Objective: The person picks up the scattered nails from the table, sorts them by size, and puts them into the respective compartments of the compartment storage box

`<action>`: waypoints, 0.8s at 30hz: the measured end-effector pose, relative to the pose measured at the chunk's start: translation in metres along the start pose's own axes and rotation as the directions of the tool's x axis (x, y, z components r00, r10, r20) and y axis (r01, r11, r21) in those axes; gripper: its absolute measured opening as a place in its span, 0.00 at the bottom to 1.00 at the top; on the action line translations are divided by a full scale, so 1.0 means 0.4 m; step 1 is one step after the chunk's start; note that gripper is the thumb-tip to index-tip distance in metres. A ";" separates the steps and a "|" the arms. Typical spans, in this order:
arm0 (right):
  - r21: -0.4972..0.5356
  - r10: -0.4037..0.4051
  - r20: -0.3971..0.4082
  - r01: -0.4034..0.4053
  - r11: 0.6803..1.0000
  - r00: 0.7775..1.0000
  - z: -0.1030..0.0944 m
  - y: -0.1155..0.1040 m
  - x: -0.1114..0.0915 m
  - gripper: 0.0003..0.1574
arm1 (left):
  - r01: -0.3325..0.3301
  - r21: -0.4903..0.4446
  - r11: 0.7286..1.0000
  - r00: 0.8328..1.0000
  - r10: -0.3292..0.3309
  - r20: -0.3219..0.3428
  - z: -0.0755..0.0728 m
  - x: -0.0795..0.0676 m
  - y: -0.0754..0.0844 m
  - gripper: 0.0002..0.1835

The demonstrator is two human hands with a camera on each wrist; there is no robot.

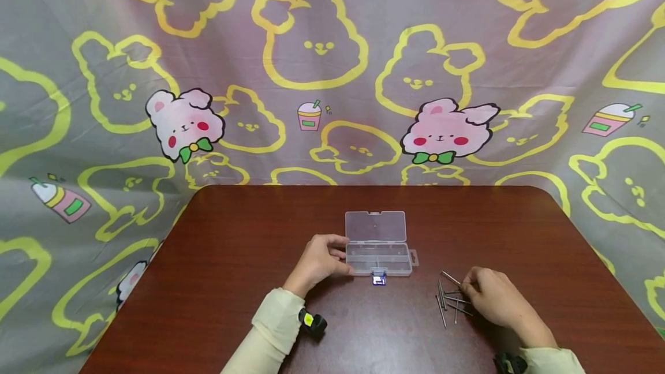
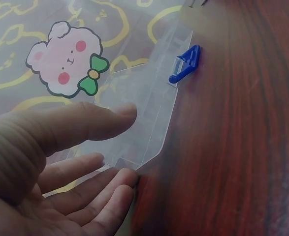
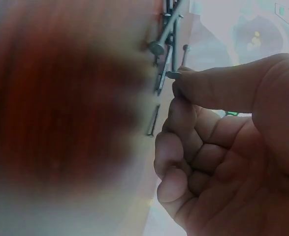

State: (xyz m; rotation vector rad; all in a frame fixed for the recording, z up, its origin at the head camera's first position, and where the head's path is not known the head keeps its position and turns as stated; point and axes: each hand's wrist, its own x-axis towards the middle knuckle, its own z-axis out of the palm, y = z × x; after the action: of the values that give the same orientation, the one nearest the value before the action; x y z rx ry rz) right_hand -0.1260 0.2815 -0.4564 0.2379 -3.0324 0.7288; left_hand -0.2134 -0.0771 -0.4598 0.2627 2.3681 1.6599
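A clear plastic box (image 1: 378,251) with small compartments lies on the table, its lid (image 1: 375,227) raised at the back. At its front edge hangs a blue latch (image 2: 187,64). My left hand (image 1: 323,260) rests at the box's left end, thumb by the front corner and fingers fairly straight along the side. To the right, my right hand (image 1: 493,296) pinches a nail (image 1: 451,277) between thumb and index finger; its head peeks out at the fingertips in the right wrist view. Several loose metal nails (image 1: 441,311) lie criss-crossed just left of that hand.
The brown wooden table (image 1: 249,299) has rounded back corners. Behind it and along both sides hangs a grey cloth (image 1: 322,154) with yellow outlines and pink cartoon bears. A hanging tab (image 1: 414,257) sticks out from the box's right end.
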 end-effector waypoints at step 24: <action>0.165 0.089 -0.102 -0.071 0.984 0.991 -0.027 -0.035 0.031 0.04 | 0.020 -0.183 0.983 0.997 -0.033 -0.063 0.032 -0.005 -0.007 0.39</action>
State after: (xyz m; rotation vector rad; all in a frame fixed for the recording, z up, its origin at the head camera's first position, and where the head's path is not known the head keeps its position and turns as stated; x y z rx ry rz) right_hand -0.1364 0.2723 -0.4400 0.0750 -2.8966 0.9614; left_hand -0.2075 -0.0670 -0.4664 0.1443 2.2348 1.8849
